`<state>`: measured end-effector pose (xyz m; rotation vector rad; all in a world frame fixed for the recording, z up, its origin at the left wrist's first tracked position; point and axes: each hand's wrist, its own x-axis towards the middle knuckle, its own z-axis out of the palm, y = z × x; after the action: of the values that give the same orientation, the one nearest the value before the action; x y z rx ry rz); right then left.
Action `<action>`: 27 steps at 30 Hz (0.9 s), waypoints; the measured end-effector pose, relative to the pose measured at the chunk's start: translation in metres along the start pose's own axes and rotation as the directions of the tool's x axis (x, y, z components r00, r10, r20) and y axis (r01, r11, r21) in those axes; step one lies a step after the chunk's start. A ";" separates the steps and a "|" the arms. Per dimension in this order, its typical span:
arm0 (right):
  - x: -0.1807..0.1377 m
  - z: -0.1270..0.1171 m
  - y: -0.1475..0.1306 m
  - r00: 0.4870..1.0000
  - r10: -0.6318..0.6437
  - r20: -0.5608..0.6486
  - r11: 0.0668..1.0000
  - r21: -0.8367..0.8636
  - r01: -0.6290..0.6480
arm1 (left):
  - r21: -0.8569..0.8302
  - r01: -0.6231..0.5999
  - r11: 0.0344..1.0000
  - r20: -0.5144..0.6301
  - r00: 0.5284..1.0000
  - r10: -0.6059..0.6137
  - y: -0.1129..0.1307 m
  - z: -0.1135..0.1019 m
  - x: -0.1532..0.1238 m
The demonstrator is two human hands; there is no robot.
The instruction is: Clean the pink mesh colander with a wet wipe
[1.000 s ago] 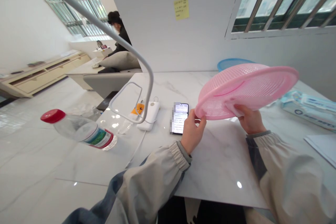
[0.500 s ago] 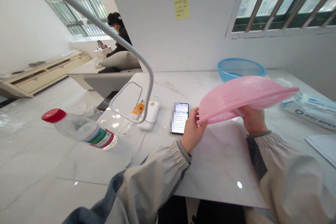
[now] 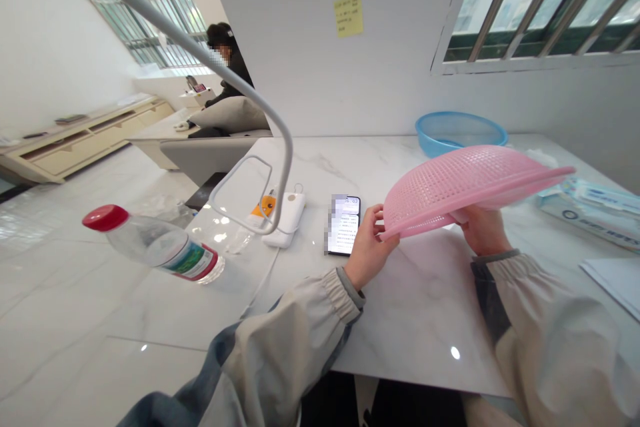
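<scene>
A pink mesh colander [image 3: 455, 180] is held tilted above the table, its perforated outside facing up and away. My left hand [image 3: 371, 247] pinches its left rim, thumb below and fingers around the edge. My right hand [image 3: 485, 230] reaches under the colander from the right, its fingers partly hidden by the basket. A bit of white, tissue-like material [image 3: 459, 215] shows at those fingers, pressed against the inner side. Just left of my left hand lies a phone [image 3: 345, 227] with its screen lit.
A blue basin [image 3: 460, 125] stands at the back. To the right lie a wipes pack [image 3: 595, 217] and white paper [image 3: 613, 283]. On the left are a red-capped bottle [image 3: 155, 247], a white power bank [image 3: 287, 220] and a bent grey-white stand [image 3: 285, 140]. A person [image 3: 230, 73] sits beyond.
The colander has shifted slightly right, along with my left hand. My right hand stays beneath it with little movement.
</scene>
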<state>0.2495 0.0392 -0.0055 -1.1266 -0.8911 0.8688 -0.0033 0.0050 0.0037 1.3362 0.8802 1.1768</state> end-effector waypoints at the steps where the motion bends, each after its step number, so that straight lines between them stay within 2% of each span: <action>1: -0.001 0.002 -0.001 1.000 0.002 -0.020 1.000 0.024 -0.001 | 0.004 -0.007 1.000 -0.012 1.000 0.007 0.000 0.000 0.000; 7: -0.004 0.014 -0.007 0.997 0.051 -0.053 0.993 0.111 -0.045 | -0.077 0.011 0.997 -0.006 1.000 -0.012 -0.001 0.003 0.000; 12: -0.009 0.015 -0.005 0.997 0.030 0.077 0.988 0.151 -0.042 | -0.196 0.042 0.980 0.016 0.999 -0.039 -0.001 0.003 -0.001; 15: -0.010 0.014 -0.003 0.994 0.070 0.087 0.986 0.144 -0.082 | -0.214 0.068 0.974 0.040 0.997 -0.061 -0.001 0.002 -0.002; 27: -0.015 0.016 -0.008 0.991 0.083 0.101 0.990 0.106 -0.093 | -0.243 0.118 0.963 0.066 0.992 -0.105 0.002 0.003 -0.004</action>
<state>0.2298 0.0302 0.0037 -1.0412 -0.8669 1.0402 -0.0020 0.0006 0.0057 1.0970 0.7354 1.1188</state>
